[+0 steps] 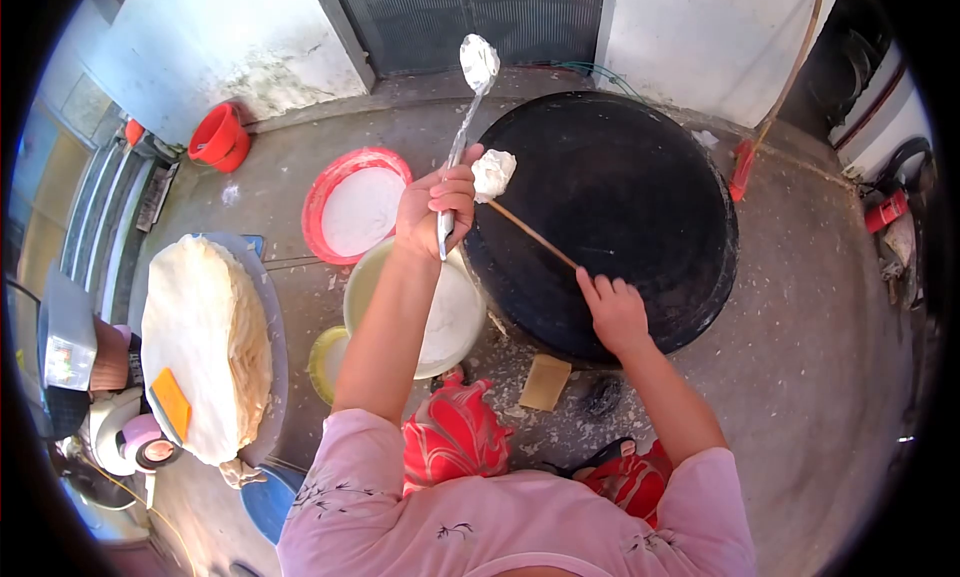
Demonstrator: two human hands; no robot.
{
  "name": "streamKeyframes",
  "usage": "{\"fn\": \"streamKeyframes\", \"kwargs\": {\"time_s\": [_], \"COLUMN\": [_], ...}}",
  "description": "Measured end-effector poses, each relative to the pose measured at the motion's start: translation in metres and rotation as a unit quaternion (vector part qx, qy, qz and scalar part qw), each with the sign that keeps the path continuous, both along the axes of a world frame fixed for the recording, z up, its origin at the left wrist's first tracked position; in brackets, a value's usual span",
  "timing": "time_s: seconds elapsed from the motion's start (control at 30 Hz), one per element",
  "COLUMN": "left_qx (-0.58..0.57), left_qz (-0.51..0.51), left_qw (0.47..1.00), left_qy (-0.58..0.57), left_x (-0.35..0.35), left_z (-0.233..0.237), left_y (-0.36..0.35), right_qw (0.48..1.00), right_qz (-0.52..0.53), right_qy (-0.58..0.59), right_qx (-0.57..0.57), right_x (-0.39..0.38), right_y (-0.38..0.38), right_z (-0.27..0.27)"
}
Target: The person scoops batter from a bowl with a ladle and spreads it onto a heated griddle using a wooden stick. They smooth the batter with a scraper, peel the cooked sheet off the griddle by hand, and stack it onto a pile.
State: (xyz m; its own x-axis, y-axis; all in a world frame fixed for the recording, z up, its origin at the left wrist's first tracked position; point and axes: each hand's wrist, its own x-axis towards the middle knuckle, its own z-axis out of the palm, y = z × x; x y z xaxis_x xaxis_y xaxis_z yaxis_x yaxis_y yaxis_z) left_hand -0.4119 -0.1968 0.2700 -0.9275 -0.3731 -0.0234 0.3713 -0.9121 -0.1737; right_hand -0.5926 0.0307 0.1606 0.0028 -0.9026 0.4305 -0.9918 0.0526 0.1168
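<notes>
My left hand (436, 205) is wrapped round the handle of a metal ladle (464, 125), whose raised end bears white batter (480, 63). My right hand (614, 312) grips a thin wooden stick (532, 233) that slants up to the left. A white lump of batter or dough (494, 175) sits at the stick's upper end, close beside my left fingers. Under the stick lies a large round black griddle (620, 217), its surface dark and bare. Below my left forearm stands a pale bucket (452, 319) of white batter.
A red basin (318, 217) of white powder or batter stands left of the griddle. Farther left, a thick stack of flat pancakes (205, 347) bears an orange scraper (172, 405). A red bucket (220, 139) is near the wall. A blue basin (272, 505) is at the lower left.
</notes>
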Motion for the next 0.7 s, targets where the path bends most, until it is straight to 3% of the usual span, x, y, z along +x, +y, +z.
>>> {"fn": "streamKeyframes", "kwargs": {"time_s": [0.07,0.13,0.17,0.27,0.3,0.33,0.4,0.47,0.53,0.57,0.6,0.7], "left_qx": [0.045,0.044,0.042,0.053,0.053,0.059,0.066,0.085,0.101,0.106,0.111,0.195], "left_qz": [-0.004,-0.013,-0.022,-0.010,-0.012,0.003,0.018,0.041,0.075,0.084,0.094,0.101], "left_qw": [0.998,0.997,0.995,0.997,0.997,0.997,0.997,0.995,0.987,0.982,0.976,0.956], "left_qy": [0.054,0.068,0.086,0.061,0.062,0.041,0.020,-0.035,-0.098,-0.130,-0.161,-0.194], "left_x": [0.001,0.008,0.014,0.040,0.047,0.053,0.069,0.089,0.118,0.131,0.142,0.172], "left_z": [0.008,0.009,0.008,0.002,-0.001,-0.005,-0.015,-0.034,-0.061,-0.073,-0.084,-0.123], "left_y": [0.004,0.009,0.013,0.026,0.031,0.036,0.046,0.054,0.067,0.075,0.082,0.098], "right_qw": [0.999,0.987,0.957,0.959,0.974,0.974,0.991,0.988,0.944,0.943,0.967,0.989], "right_qz": [-0.028,-0.103,-0.112,-0.050,-0.048,-0.051,-0.104,-0.123,-0.101,-0.087,-0.067,-0.107], "right_qy": [0.034,-0.122,-0.267,-0.278,-0.213,-0.213,-0.078,-0.091,-0.313,-0.321,-0.244,-0.103], "right_qx": [0.018,0.006,-0.002,0.020,0.066,0.065,0.039,0.030,-0.045,-0.027,0.038,0.018], "right_x": [-0.004,-0.004,-0.004,0.017,0.020,0.013,-0.007,-0.005,0.006,0.016,0.019,-0.009], "right_y": [-0.017,-0.027,-0.029,-0.020,-0.020,-0.024,-0.039,-0.043,-0.037,-0.029,-0.023,-0.036], "right_z": [0.005,0.012,0.011,0.007,0.006,0.002,-0.007,0.000,-0.006,-0.002,0.001,-0.006]}}
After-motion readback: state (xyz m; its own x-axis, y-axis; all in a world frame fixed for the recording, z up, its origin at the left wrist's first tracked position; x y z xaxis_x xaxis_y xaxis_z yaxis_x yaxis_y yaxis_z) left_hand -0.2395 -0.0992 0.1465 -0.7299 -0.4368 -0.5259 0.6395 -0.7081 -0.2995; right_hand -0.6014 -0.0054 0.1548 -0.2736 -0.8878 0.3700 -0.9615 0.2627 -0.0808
